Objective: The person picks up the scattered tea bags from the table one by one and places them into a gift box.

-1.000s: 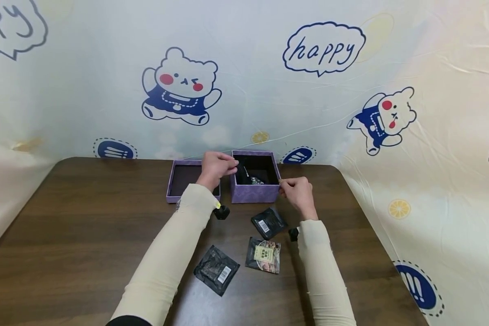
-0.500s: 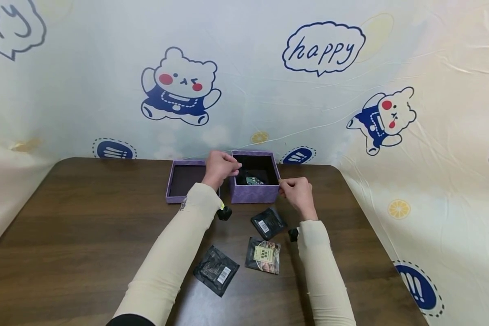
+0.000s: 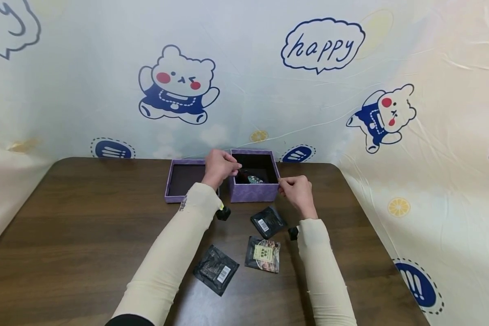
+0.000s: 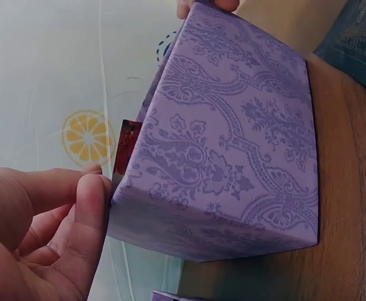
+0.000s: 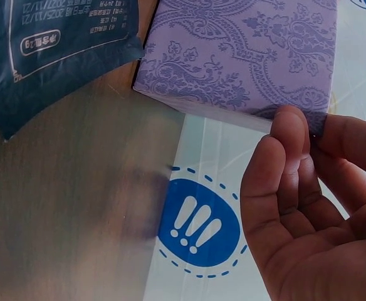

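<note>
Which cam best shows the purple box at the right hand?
Head: nearly the whole box, with its open top and inside. Left wrist shows the patterned outer walls closer, inside hidden. Right wrist gets only part of the outside, cropped.

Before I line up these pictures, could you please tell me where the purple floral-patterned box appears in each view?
Head: the purple floral-patterned box is near the centre, slightly right and low.
Left wrist: box large across the middle, reaching the top edge.
Right wrist: box at top, centre to right, cut off above.
Shared landmark: the right hand at its corner; only fingers show in the left wrist view.
</note>
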`<state>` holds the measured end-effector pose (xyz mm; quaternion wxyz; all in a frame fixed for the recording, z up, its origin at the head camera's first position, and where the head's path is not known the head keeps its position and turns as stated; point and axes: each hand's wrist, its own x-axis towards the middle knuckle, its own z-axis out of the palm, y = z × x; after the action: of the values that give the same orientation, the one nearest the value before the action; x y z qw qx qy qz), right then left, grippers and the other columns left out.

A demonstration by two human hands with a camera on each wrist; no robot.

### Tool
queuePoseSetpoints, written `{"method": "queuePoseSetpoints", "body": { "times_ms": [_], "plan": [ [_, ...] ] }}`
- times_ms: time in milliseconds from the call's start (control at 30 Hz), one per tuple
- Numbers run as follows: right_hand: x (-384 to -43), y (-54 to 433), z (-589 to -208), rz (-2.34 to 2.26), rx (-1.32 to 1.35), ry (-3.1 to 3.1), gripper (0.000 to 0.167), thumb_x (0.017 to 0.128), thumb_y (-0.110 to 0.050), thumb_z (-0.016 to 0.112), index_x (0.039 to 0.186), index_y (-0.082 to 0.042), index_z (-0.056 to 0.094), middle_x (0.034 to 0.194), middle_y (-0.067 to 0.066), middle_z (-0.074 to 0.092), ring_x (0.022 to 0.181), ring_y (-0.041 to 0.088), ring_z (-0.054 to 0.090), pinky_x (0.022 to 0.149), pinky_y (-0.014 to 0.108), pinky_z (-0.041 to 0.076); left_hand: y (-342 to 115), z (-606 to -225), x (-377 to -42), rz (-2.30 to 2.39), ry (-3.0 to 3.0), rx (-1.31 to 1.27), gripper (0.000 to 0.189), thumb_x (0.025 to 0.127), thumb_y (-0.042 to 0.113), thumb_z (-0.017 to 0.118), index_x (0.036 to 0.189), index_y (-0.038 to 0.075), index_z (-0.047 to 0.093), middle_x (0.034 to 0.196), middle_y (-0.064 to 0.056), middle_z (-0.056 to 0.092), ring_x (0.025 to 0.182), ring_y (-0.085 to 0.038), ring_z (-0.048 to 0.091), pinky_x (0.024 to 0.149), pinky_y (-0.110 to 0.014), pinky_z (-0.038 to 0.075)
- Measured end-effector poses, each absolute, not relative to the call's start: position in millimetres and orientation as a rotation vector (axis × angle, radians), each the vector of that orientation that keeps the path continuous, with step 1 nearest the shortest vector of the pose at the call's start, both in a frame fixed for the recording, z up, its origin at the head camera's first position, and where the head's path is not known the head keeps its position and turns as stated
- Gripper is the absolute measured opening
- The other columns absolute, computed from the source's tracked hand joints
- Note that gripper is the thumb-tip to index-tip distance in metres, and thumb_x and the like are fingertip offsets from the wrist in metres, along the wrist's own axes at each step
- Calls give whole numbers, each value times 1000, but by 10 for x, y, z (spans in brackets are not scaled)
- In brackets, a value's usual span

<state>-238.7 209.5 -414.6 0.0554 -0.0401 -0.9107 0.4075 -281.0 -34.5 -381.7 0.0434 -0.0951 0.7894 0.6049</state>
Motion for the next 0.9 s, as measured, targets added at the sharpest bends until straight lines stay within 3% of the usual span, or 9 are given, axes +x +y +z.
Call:
{"method": "queuePoseSetpoints", "body": {
  "times_ms": [333,567,700,900],
  "plan": [
    [-2382,2106,-4145,1222,-106,-2760,24,98,-25,67,89,-8,81,75,8,73,69,23,69,54,28,49,-306,-3754,-2782,1779,2213,-21,23,91,-6,70,114,-7,70,112,-23,65,68,-23,70,85,-47,59],
    [-2384,2110,-4148,1223,-101,-2757,23,99,-23,67,91,-6,81,75,8,73,71,26,71,55,27,51,-313,-3734,-2788,1690,2208,119,33,96,-7,61,129,-5,64,118,-23,66,65,-23,69,75,-42,62],
    [-2391,2110,-4160,1214,-84,-2748,23,98,-23,68,89,-7,81,74,9,73,69,25,71,54,26,51,-312,-3709,-2783,1635,2197,169,37,98,-8,57,135,-5,59,128,-24,62,69,-30,71,78,-47,61],
    [-2399,2105,-4174,1215,-89,-2738,23,97,-24,68,86,-9,81,70,4,72,64,19,69,54,26,51,-313,-3682,-2777,1524,2183,263,42,102,-5,50,144,0,53,142,-23,53,76,-36,71,73,-44,61]
  ]
}}
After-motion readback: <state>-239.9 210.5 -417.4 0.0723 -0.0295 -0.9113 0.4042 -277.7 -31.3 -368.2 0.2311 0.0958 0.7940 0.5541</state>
